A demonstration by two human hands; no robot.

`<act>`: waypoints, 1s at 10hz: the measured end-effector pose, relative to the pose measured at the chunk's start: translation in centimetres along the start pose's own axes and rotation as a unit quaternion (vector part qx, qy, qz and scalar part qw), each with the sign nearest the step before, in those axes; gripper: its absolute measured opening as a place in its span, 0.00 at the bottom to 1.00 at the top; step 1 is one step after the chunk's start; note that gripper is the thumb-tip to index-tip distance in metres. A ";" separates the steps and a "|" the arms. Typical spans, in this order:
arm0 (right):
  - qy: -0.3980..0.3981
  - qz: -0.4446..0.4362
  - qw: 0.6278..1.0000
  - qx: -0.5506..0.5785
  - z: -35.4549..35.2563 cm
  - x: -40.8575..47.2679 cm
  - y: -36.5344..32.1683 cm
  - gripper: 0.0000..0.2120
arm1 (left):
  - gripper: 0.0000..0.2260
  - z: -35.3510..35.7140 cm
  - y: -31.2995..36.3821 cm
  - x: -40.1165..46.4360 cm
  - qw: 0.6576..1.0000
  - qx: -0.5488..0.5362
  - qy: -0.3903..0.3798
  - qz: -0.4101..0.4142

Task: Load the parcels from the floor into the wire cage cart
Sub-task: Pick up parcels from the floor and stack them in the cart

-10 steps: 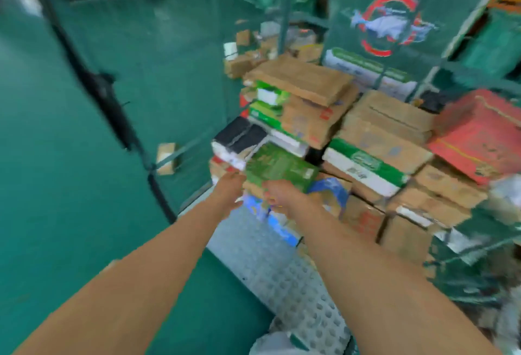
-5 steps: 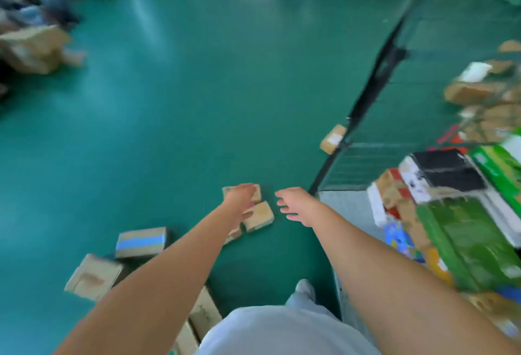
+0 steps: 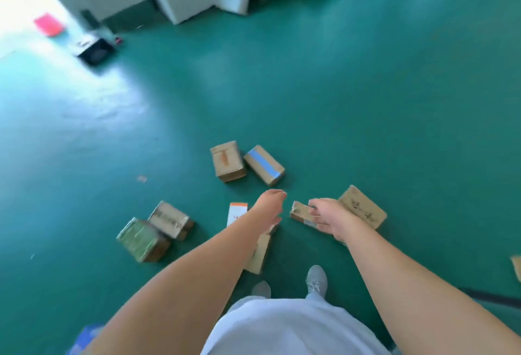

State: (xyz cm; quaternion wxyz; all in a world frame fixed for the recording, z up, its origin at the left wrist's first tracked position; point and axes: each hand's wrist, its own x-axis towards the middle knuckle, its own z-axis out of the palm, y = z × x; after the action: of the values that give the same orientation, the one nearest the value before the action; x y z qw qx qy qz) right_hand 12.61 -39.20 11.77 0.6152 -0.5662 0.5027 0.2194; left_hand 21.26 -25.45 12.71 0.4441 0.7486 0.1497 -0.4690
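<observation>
Green glossy floor (image 3: 366, 101), both hands held open above it, left hand (image 3: 270, 208) and right hand (image 3: 328, 218) flanking small brown cardboard parcel (image 3: 301, 212), blue-taped cardboard parcel (image 3: 264, 165) beyond it

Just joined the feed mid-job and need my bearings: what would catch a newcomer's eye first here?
The two bare forearms reaching down over a green floor, with the left hand and right hand both empty above scattered cardboard parcels. Nearest the right hand lies a small brown parcel; just beyond the hands sits a blue-taped parcel beside a plain one. A green-topped parcel sits off to the left.
</observation>
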 end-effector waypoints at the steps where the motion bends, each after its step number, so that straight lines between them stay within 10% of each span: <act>1: -0.054 0.008 0.997 -0.063 3.2 1.4 -0.9 0.14 | 0.11 -3.0 -2.5 -0.1 0.995 -0.078 0.047 -0.027; 5: -0.198 0.028 0.936 -0.291 19.0 1.6 0.4 0.19 | 0.07 -13.2 -19.7 -3.1 0.895 -0.379 0.197 -0.124; 10: -0.131 0.059 0.908 -0.394 32.0 12.3 1.9 0.11 | 0.18 -23.1 -33.5 7.7 0.840 -0.457 0.187 -0.224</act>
State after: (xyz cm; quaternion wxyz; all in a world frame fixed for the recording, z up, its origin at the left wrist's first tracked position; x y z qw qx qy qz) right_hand 27.77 -12.99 -4.49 0.3886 -0.6978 0.3227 0.5079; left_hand 16.95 10.47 -7.41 0.5822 0.4807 0.5906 -0.2849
